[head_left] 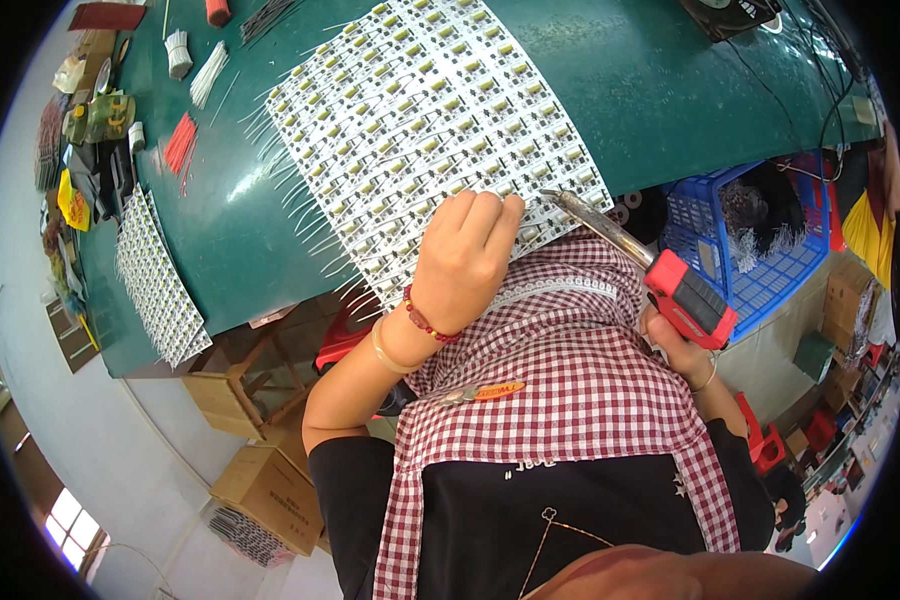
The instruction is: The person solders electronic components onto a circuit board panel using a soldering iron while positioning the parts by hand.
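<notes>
A large white panel of small circuit boards [410, 120] lies on the green table, with rows of yellowish components and white wires along its left edge. My left hand [465, 255] rests over its near part, fingers curled together in a pinch; what they hold is hidden. My right hand [675, 345] grips a red and black soldering iron [690, 300] by its handle. The iron's metal tip reaches the panel just right of my left fingers. Whether the tip touches a board cannot be made out.
A second board panel [157, 280] lies on the table's left. Bundles of red wires [181, 142] and white wires [209, 75] lie on the green table [260, 220]. At the right stands a blue plastic basket [770, 290] holding wire scraps. A cardboard box [270, 495] is below.
</notes>
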